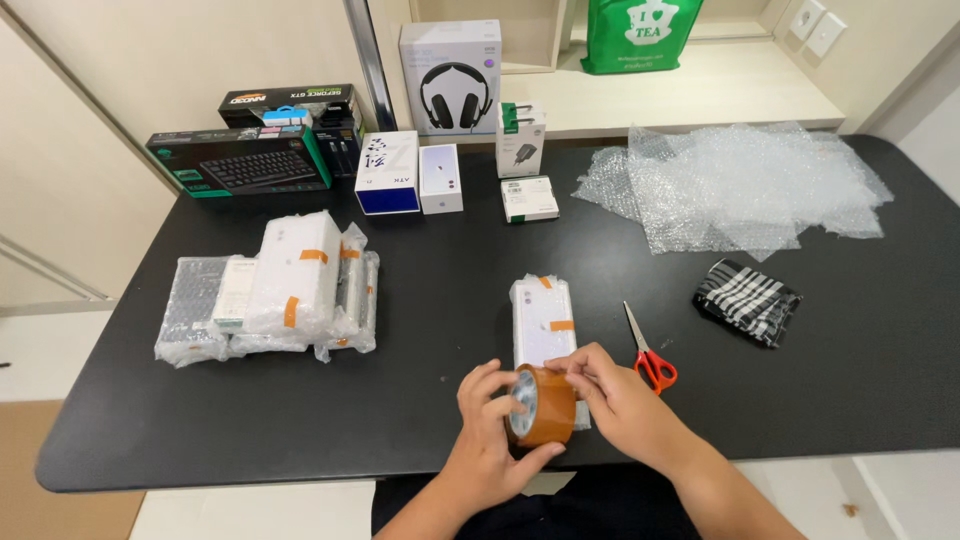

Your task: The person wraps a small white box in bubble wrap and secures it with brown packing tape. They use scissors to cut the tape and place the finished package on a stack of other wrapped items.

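- Brown tape roll (545, 405): at the table's near edge, cupped in left hand (490, 440); right hand (620, 400) fingertips pinch at its top rim.
- Bubble-wrapped white box (543, 320): just behind the roll, two tape strips on.
- Red-handled scissors (648, 352): beside it.
- Wrapped bundles (270, 295): taped, far left.
- Unwrapped boxes (410, 172): standing at the far edge.
- Loose bubble wrap (735, 185): far right.

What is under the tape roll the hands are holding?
The tape roll, held by the left hand and right hand, sits over the near end of a bubble-wrapped white box. That end is hidden; the table lies beneath.
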